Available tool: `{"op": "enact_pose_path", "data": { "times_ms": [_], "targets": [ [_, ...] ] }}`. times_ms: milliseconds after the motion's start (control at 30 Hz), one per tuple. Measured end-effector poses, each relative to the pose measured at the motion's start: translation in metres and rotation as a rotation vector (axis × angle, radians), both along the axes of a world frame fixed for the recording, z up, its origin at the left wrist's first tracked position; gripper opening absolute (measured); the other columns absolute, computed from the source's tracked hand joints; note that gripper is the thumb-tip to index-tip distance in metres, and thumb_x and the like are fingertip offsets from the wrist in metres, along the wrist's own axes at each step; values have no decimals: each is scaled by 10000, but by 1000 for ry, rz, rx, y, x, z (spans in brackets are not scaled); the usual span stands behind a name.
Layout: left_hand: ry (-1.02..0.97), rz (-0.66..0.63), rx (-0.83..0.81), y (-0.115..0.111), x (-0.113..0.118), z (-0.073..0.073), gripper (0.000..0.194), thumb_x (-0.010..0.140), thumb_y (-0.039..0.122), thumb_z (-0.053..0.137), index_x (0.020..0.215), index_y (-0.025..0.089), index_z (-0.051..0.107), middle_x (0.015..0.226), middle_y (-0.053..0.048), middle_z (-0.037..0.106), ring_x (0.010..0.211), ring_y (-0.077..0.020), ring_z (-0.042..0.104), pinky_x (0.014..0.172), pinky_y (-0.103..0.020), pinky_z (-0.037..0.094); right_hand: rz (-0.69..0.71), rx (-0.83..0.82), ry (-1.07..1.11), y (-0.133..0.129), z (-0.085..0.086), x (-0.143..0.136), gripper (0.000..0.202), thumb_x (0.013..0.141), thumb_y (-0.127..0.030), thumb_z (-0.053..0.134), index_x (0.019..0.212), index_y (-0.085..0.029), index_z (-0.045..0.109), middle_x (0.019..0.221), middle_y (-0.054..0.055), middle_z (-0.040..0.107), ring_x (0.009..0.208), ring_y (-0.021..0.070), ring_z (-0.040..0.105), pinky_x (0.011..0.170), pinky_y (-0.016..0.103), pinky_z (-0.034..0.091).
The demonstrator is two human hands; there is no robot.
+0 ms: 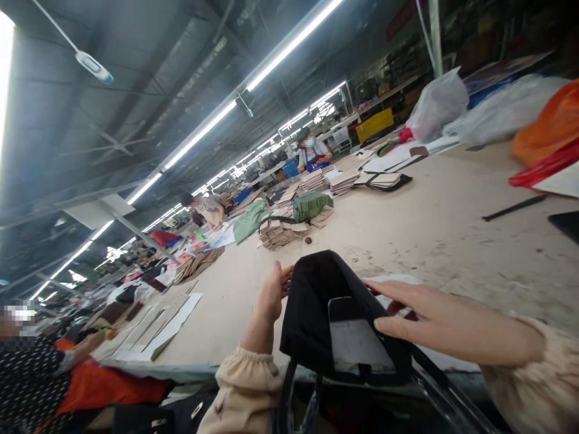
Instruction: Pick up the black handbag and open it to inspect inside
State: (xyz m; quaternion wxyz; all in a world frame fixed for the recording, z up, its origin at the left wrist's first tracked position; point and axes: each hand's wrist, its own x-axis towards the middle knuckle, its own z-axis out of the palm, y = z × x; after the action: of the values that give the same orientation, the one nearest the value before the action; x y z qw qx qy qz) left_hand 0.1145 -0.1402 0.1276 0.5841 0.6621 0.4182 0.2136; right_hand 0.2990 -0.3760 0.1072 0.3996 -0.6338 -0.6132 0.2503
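Note:
A black fabric bag [312, 313] stands open at the near edge of a long beige worktable [429, 235]. A grey-white stiff insert board [357, 343] sits inside its mouth. My left hand [271, 295] presses against the bag's left side, fingers curled around its rim. My right hand [434, 319] lies flat with fingers stretched over the bag's right edge, fingertips touching the board. Black straps [289, 398] hang down below the bag.
Stacks of cardboard pieces [280, 232] and a green bag [311, 205] lie mid-table. Orange and clear plastic bags [547, 123] sit at the right. Flat cardboard sheets [154, 325] lie on the left. Other people work farther along the table and at the left edge.

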Motion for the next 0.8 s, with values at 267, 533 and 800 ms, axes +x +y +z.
{"op": "enact_pose_path", "data": {
  "times_ms": [267,533,800],
  "targets": [
    [-340,142,-264,-58,-84,-56,680,782,703,421,1132,158,630,1207,-118,605,1193,-289,502,997,-386,411,-57,18,-4,1,4,-2,605,838,-452,526,1405,-303,376,1212,32,604,887,227,630,797,329,511],
    [-413,294,-412,-141,-121,-133,565,691,692,566,1075,290,670,1268,-64,567,1235,-293,468,1021,-385,408,-159,20,21,-12,-7,15,531,828,-344,524,1355,-328,456,1334,-47,511,1215,277,474,1062,373,343],
    [-588,-34,-456,-198,-52,-99,668,573,468,794,1151,169,643,1284,-154,539,1155,-342,521,1020,-443,388,-645,-107,119,-29,-69,86,358,624,-265,659,978,-273,707,1096,63,663,1142,442,489,1052,560,279]
  ]
}}
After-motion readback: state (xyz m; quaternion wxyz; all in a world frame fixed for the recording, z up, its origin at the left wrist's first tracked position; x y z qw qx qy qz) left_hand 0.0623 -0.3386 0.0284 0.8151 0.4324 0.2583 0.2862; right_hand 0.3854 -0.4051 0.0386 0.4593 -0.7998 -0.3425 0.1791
